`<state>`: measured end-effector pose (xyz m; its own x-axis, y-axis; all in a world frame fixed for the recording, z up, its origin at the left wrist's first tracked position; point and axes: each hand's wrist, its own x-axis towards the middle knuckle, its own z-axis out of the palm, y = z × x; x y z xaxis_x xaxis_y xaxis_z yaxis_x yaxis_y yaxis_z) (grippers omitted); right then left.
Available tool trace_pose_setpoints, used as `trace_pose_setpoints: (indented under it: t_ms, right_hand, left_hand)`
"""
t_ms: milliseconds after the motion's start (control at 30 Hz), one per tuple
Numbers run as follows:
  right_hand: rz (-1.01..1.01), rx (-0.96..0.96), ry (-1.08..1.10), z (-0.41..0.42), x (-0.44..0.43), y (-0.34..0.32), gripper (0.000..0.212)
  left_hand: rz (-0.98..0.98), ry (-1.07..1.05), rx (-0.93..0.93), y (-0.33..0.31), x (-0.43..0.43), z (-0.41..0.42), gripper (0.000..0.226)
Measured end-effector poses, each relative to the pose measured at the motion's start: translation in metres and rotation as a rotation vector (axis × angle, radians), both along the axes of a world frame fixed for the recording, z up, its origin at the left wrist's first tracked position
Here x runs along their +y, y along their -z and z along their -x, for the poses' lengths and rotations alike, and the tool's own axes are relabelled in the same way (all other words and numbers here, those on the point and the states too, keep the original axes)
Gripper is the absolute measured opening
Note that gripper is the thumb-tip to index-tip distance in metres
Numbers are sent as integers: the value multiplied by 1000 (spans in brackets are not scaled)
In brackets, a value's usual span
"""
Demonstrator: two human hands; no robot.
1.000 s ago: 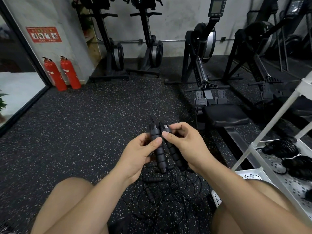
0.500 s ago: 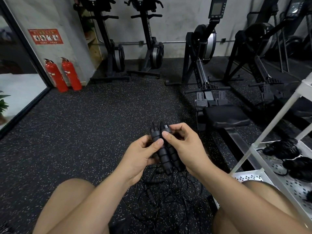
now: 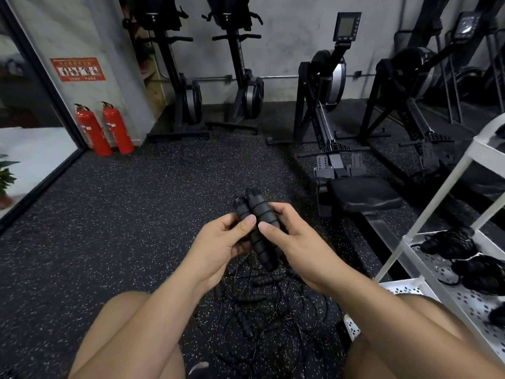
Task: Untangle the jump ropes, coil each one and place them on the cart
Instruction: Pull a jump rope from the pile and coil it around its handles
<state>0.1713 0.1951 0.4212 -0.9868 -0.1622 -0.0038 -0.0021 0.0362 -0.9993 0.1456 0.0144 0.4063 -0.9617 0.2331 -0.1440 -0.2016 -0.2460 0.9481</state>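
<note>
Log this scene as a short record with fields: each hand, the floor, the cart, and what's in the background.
Left hand: grips the pair of jump rope handles, thumb pressed on them
Right hand: grips the same handles, held side by side
Floor: tangled jump ropes between the knees
Cart: white, on the right; coiled ropes on its shelf
Background: rowing machines, two red fire extinguishers

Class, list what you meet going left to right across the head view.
Two red fire extinguishers → left hand → pair of black ribbed jump-rope handles → right hand → white perforated metal cart.
</note>
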Motion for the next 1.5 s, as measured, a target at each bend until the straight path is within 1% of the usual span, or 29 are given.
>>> trace_pose_setpoints:
  t_ms: [133,333,467,533,600,667,700,733,767,800,833,867,900,933,967,1000,1033,1100,1167,1233,1300,1367,1400,1500]
  right_hand:
    - [-11,51,49,-11,-1,1,28]
    - [-14,85,88,-32,-3,-5,30]
    - [-27,130,76,-47,-6,-17,32]
    - [39,93,29,-57,-8,-25,36]
    - [138,30,-66,-73,-11,-30,51]
    - [142,41,-97,-91,-12,-34,64]
    - [137,48,-90,-99,-12,-35,66]
    - [141,43,-81,-106,-11,-37,66]
    - [155,27,-79,-113,-9,-38,63]
    - [164,10,-82,-119,-8,-40,59]
    - [157,-2,-86,-125,-7,-42,53]
    - [135,-11,-85,-131,-6,-44,46]
    - [109,-12,-84,-135,-4,-46,40]
    - [91,-15,-89,-141,-2,-49,36]
    - [86,-25,-106,-147,0,-52,34]
    - [89,-33,-133,-152,3,-55,33]
    - [95,-38,-168,-156,6,-58,34]
    - [117,-38,-242,-166,12,-64,36]
    - [153,-27,-291,-175,16,-66,39]
    - [186,-20,-313,-183,19,-64,43]
    - [241,-14,-327,-192,22,-57,43]
    - [299,-7,-316,-202,24,-51,42]
    - [323,-5,-303,-206,25,-48,43]
    - [383,-6,-282,-214,24,-42,44]
  left_hand:
    - [12,16,0,-3,-2,-5,38]
    - [45,30,-1,-11,-3,-17,40]
    - [62,15,29,-25,-8,-30,42]
    - [56,0,48,-32,-10,-41,42]
    - [48,-2,75,-39,-11,-57,39]
    - [78,-9,106,-46,-12,-76,32]
    - [125,-19,132,-49,-13,-85,28]
    - [211,-27,184,-52,-14,-93,24]
    - [357,-38,265,-56,-16,-99,24]
    - [546,-62,348,-59,-19,-105,30]
    - [740,-111,424,-61,-22,-109,42]
    - [885,-192,486,-62,-26,-113,54]
    - [963,-289,547,-65,-29,-114,57]
    - [986,-374,617,-68,-32,-117,51]
    - [965,-428,692,-70,-35,-118,39]
    - [918,-431,754,-73,-37,-119,26]
    - [852,-382,802,-77,-38,-119,19]
    - [684,-203,809,-81,-36,-122,25]
    - [555,-74,714,-83,-32,-127,34]
    - [434,-57,607,-82,-28,-133,43]
    - [289,-59,476,-77,-26,-142,57]
    - [236,-65,389,-70,-24,-153,63]
    - [231,-67,368,-67,-23,-157,62]
    - [246,-80,363,-66,-18,-164,47]
